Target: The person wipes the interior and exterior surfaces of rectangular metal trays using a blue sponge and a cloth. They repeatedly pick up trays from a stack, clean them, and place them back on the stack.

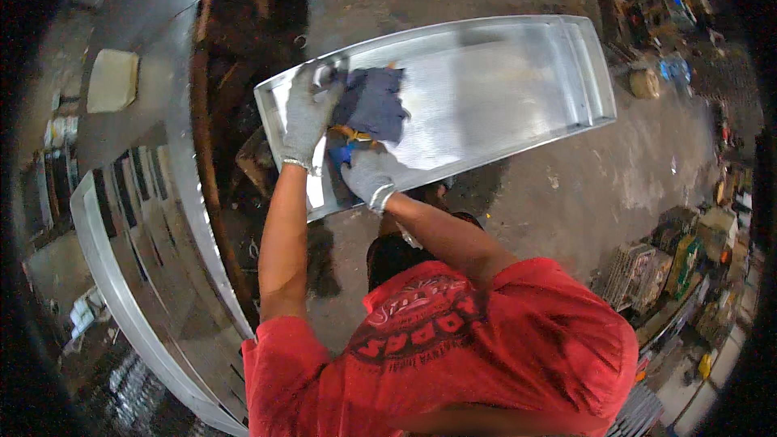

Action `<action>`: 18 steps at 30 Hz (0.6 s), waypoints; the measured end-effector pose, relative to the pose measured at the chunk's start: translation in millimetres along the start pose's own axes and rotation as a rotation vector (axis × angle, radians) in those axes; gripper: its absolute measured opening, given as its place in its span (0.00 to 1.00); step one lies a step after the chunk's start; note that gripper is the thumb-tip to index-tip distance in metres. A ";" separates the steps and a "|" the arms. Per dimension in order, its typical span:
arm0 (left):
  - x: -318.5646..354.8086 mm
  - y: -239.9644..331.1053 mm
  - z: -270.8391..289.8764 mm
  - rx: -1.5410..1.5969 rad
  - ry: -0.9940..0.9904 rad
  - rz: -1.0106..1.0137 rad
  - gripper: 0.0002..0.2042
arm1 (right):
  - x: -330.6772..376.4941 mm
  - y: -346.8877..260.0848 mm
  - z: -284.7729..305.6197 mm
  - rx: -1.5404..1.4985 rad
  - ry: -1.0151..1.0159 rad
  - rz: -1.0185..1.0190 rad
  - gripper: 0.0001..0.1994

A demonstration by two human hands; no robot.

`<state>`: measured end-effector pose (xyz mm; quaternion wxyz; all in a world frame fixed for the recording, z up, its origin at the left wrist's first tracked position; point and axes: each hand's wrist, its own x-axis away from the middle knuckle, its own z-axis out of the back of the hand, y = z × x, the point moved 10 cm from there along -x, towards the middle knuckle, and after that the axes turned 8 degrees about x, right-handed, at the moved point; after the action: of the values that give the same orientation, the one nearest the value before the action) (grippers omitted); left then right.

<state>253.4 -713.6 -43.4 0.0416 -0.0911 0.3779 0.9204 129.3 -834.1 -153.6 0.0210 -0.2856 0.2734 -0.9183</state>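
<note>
A long, shallow silver metal tray with raised edges lies slantwise in front of me. My left hand, in a grey glove, is over its left end, its fingers curled beside a small dark ring-shaped part; what they hold is unclear. A dark blue-grey cloth lies crumpled in the tray, just right of that hand. Lower down, my right hand, also gloved in grey, closes on a blue object whose kind is mostly hidden. Between the hands and the cloth runs an orange-yellow piece.
A metal-edged bench or frame runs along my left, with a pale plastic container beyond it. A slatted metal panel leans lower left. Stacked parts and clutter line the right, and a roll stands on the floor.
</note>
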 end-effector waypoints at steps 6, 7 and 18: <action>80.4 -199.7 16.9 0.378 -0.197 0.756 0.25 | -12.8 -85.0 -34.4 -0.069 0.068 0.188 0.19; 84.8 -207.6 14.9 0.402 -0.210 0.753 0.21 | -13.3 -77.0 -37.7 -0.119 -0.084 0.240 0.22; 88.2 -62.7 272.1 0.236 0.281 0.434 0.22 | 6.8 172.3 319.0 -1.118 0.732 0.007 0.19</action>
<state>139.0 -477.1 85.8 -0.1990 -0.1291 0.4950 0.8359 274.4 -1138.1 -19.4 -0.2213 0.0776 0.6988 -0.6758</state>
